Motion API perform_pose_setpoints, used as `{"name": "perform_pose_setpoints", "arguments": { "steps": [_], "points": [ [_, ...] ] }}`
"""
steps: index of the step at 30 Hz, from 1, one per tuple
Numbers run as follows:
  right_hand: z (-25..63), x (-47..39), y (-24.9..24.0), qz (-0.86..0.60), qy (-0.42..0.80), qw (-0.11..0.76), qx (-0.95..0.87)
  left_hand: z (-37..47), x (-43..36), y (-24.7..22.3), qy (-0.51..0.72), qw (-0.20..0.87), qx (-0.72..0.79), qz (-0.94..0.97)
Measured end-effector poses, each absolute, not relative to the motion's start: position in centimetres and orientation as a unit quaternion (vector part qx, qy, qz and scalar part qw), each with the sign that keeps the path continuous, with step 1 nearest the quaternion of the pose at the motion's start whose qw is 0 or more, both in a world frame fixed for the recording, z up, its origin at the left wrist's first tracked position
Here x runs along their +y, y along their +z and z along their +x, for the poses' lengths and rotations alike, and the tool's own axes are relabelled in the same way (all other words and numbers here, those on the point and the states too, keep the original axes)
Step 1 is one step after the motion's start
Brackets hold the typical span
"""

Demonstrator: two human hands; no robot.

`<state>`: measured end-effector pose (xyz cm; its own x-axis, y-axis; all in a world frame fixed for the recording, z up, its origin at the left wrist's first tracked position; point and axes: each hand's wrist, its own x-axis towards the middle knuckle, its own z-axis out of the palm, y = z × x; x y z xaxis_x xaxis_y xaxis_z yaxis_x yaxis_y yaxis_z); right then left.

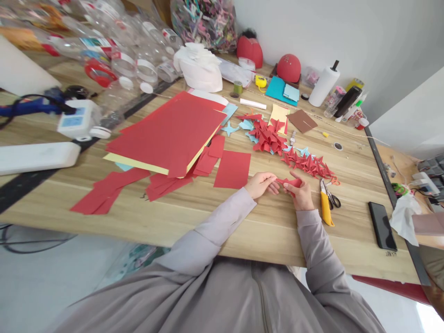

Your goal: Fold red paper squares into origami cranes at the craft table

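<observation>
From where I'm standing: folded red paper is up btwn both hands, just above the near edge side of the table, R of the flat red square and nearer the body than the row of red folded stars. R hand: thumb on top of the paper, fingers behind, closed on it; exact fingertip contact hidden. L hand: thumb + index pinched at the paper's L tip, other fingers loosely curled. Handling, my read: v. light, wt negligible. Looks like thin card or stiffish paper, so prob holds a crease OK but will bend or dent if squeezed mid-panel. Dry matte surface, shouldn't be slippery; low drop risk. Weak spots = pts & fold lines, would crush or tear 1st. Best hold IMO: light pinch w/ thumb + index on the thick multi-layer part, other hand at the tip only, no hard pull. Scissors and yellow-handled tool lie just R of the R hand, so mind the elbow rm.
</observation>
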<state>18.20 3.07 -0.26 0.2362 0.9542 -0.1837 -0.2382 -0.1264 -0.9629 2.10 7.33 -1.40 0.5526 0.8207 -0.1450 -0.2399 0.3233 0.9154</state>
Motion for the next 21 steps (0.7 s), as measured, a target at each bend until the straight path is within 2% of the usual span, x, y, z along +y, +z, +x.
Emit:
{"name": "perform_pose_setpoints", "arguments": {
  "steps": [5, 10, 21],
  "points": [
    [18.5, 3.2, -0.5, -0.547, 0.506, 0.579, -0.332, 1.9, 7.6, -1.5, 0.343, 0.772, 0.305, 0.441],
    [18.8, 3.2, -0.7, -0.548, 0.494, 0.583, -0.340, 1.9, 7.5, -1.1, 0.387, 0.760, 0.321, 0.412],
    [18.5, 3.0, -1.0, -0.545, 0.504, 0.542, -0.394, 3.1, 6.5, -1.5, 0.363, 0.747, 0.327, 0.451]
  ]
}}
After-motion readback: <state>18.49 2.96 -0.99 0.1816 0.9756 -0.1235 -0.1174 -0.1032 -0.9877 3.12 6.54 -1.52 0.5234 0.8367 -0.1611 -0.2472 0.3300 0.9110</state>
